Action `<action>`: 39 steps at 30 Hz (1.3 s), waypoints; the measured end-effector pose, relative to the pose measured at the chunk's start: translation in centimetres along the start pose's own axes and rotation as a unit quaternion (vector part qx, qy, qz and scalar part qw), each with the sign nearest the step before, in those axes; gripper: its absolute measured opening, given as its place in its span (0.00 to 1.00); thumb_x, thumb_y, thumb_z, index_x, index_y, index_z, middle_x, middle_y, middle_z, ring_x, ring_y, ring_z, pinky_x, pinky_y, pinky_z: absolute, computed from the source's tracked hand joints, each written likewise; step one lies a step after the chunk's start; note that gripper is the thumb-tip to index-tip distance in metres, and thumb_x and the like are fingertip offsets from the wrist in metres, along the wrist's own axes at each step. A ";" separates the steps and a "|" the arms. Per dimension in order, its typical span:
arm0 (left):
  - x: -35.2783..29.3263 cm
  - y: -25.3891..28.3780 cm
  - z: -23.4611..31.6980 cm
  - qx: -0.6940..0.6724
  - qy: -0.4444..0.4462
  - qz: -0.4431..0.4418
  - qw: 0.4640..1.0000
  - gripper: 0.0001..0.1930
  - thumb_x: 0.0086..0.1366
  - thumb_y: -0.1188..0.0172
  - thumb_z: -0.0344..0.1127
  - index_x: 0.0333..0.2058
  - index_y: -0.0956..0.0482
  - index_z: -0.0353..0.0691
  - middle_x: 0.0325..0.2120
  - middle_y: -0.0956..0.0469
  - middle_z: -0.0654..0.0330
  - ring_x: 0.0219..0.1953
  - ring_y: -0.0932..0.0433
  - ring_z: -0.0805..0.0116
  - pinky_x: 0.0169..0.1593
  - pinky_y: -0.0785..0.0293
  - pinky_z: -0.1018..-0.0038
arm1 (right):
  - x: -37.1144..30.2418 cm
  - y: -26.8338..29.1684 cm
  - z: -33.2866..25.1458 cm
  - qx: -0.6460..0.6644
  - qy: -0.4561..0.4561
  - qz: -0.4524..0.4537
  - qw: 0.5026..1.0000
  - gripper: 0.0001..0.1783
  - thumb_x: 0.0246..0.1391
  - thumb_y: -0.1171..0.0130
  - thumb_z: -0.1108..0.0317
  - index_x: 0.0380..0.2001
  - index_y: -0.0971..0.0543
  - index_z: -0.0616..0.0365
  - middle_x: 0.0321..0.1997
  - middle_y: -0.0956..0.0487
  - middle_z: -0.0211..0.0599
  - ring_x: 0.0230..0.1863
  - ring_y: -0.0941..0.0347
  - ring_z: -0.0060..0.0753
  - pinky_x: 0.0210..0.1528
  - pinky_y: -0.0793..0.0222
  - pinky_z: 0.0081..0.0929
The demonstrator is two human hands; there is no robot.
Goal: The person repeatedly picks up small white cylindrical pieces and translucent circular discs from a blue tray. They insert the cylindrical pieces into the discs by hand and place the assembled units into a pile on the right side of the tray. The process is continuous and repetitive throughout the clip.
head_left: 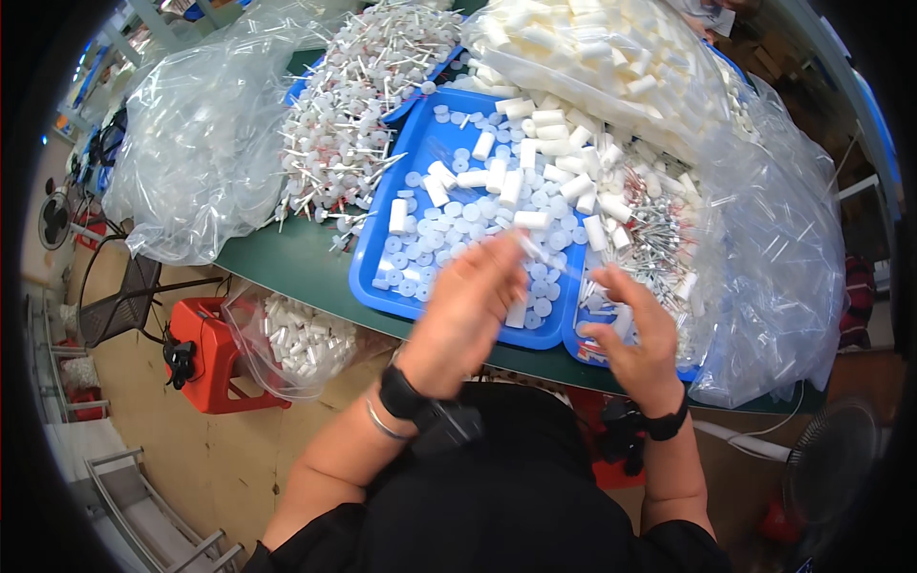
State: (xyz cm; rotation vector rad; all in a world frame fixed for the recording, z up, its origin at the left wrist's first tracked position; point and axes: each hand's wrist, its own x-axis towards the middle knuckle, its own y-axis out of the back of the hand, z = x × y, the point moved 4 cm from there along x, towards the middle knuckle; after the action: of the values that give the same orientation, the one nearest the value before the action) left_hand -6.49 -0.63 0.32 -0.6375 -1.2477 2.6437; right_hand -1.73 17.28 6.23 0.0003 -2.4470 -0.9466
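My left hand (475,304), smeared by motion, is over the front of a large blue tray (370,258). Its fingertips are closed on a small white piece (537,251), too blurred to identify. In the tray lie many translucent white plastic discs (454,222) and several white foam-like cylinders (510,188). To the right, my right hand (638,329) hovers over the front of a smaller blue tray (570,329), thumb and forefinger apart with nothing plainly between them. That tray holds thin metal-stemmed pieces with red bits (650,215) and more white cylinders.
A clear bag of white cylinders (611,57) rests at the back. White-stemmed disc pieces (334,124) heap up at the left. Clear plastic bags (205,143) flank the green table (277,263). Below stand a red stool (205,353) and a bag of white cylinders (301,339).
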 end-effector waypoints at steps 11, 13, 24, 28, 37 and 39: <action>2.0 1.3 7.2 0.392 -0.107 -0.044 0.913 0.18 0.66 0.44 0.36 0.53 0.28 0.36 0.45 0.23 0.57 0.43 0.23 0.69 0.46 0.27 0.74 | -2.2 6.5 4.8 -0.226 -0.076 -0.030 0.971 0.07 0.46 0.38 0.76 0.32 0.20 0.62 0.30 0.19 0.40 0.31 0.24 0.43 0.34 0.30 0.33; 1.2 0.8 4.3 0.565 -0.103 -0.090 0.814 0.15 0.62 0.40 0.32 0.48 0.24 0.37 0.44 0.22 0.58 0.43 0.23 0.66 0.47 0.28 0.72 | -2.3 6.3 5.0 -0.236 -0.075 -0.079 0.966 0.06 0.44 0.39 0.76 0.30 0.20 0.61 0.30 0.20 0.40 0.32 0.26 0.44 0.35 0.31 0.35; 1.0 0.0 0.7 0.796 -0.234 -0.150 0.538 0.11 0.54 0.40 0.24 0.38 0.23 0.34 0.34 0.25 0.54 0.39 0.28 0.53 0.44 0.30 0.64 | -3.1 4.3 6.2 -0.332 -0.003 -0.192 0.923 0.02 0.41 0.42 0.75 0.21 0.25 0.59 0.25 0.26 0.38 0.31 0.30 0.43 0.36 0.34 0.37; 1.0 -0.8 1.3 0.788 -0.260 -0.175 0.530 0.09 0.53 0.39 0.25 0.35 0.22 0.35 0.32 0.25 0.54 0.38 0.28 0.53 0.42 0.30 0.65 | -2.8 4.7 6.0 -0.319 0.005 -0.170 0.932 0.03 0.40 0.44 0.78 0.21 0.27 0.60 0.22 0.27 0.40 0.28 0.30 0.43 0.34 0.34 0.37; 2.1 0.2 2.4 0.637 -0.245 -0.037 0.729 0.06 0.59 0.37 0.29 0.35 0.22 0.36 0.30 0.23 0.62 0.28 0.28 0.76 0.32 0.31 0.77 | -3.2 5.5 6.7 -0.269 -0.033 -0.123 0.955 0.01 0.45 0.42 0.75 0.24 0.23 0.59 0.27 0.23 0.39 0.31 0.27 0.43 0.36 0.33 0.38; 2.0 0.1 2.5 0.623 -0.220 -0.028 0.750 0.06 0.60 0.38 0.29 0.36 0.22 0.36 0.32 0.22 0.63 0.30 0.26 0.76 0.35 0.29 0.78 | -3.2 5.1 6.6 -0.283 -0.022 -0.153 0.947 0.01 0.44 0.41 0.74 0.22 0.23 0.58 0.26 0.23 0.38 0.31 0.28 0.42 0.36 0.34 0.37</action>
State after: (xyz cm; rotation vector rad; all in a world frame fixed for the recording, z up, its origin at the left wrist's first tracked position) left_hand -9.42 -1.86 1.01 0.2692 0.6262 2.8169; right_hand -1.14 25.86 3.81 0.1650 -2.1616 -1.7746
